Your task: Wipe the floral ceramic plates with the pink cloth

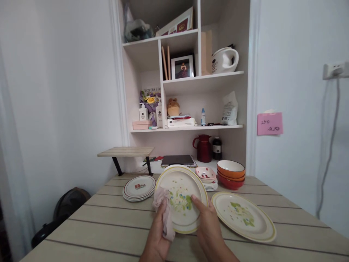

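A cream plate (182, 185) with a yellow rim and a green floral print is tilted up above the table. My right hand (208, 225) grips its lower right edge, thumb on the face. My left hand (159, 233) is closed on a pale pink cloth (163, 203), which is pressed against the plate's left side.
A matching plate (244, 215) lies flat on the slatted table (109, 225) at right. A stack of red-rimmed plates (139, 187) sits at left. Stacked orange bowls (231, 174) and small dishes (206, 177) stand behind. Shelves (201, 78) fill the far wall.
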{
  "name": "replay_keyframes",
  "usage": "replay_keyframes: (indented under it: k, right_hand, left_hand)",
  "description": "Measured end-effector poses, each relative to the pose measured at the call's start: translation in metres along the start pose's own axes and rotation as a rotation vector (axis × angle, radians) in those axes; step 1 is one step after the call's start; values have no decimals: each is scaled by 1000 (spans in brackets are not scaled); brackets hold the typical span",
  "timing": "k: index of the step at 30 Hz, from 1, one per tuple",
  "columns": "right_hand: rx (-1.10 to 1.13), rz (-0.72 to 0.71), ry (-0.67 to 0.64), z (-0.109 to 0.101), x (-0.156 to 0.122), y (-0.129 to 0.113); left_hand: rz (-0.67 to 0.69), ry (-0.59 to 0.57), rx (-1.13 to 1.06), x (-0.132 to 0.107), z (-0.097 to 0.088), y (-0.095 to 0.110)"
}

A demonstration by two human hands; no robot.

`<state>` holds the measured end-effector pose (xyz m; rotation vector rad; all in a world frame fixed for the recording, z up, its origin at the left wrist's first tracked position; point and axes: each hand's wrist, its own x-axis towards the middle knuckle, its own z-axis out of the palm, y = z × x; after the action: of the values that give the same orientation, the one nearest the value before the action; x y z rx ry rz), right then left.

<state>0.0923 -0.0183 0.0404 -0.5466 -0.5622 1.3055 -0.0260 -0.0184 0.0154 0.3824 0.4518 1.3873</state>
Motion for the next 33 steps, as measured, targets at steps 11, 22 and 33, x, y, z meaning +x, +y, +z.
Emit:
replay_keyframes:
  k: [11, 22, 33]
  right_hand:
    - [62, 120, -142, 8, -6, -1]
    - [-85, 315, -312, -8, 6, -23]
    - [-248, 344, -367, -22, 17, -55]
  left_hand:
    - [124, 30, 71, 2, -3, 8]
    - [342, 99, 301, -3, -9, 25]
    - [284, 26, 443, -9, -8, 22]
